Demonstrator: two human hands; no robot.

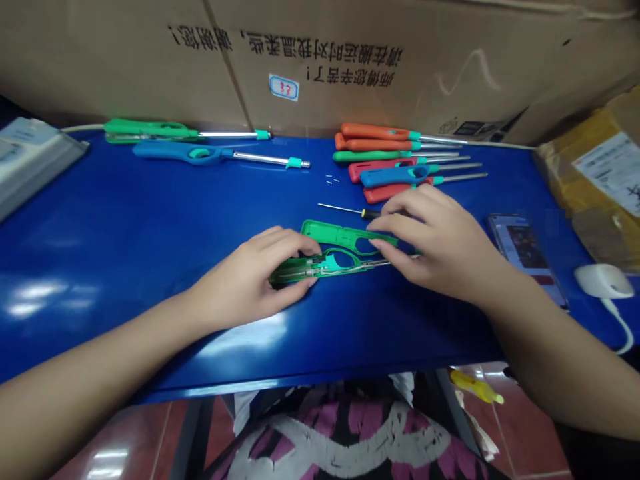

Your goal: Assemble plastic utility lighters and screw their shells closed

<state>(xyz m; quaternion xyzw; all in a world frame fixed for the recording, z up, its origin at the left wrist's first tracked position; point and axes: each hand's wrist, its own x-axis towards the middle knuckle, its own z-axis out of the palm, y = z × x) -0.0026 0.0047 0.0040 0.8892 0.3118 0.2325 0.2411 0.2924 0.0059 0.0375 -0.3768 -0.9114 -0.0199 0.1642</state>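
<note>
A green lighter body (325, 263) lies opened on the blue table (125, 233), its inner parts showing. My left hand (253, 280) curls over its handle end and holds it down. A separate green shell half (345, 235) lies just behind it. My right hand (435, 243) rests at the lighter's front end, fingers pinched near its thin metal tube. A small screwdriver (347, 211) with a dark handle lies just beyond my right fingers.
A pile of several orange, red, green and blue long lighters (400, 160) sits at the back right; a green one (165, 129) and a blue one (210, 155) at the back left. Cardboard boxes (325, 60) wall the rear. A phone (525, 250) and white device (603, 280) lie right.
</note>
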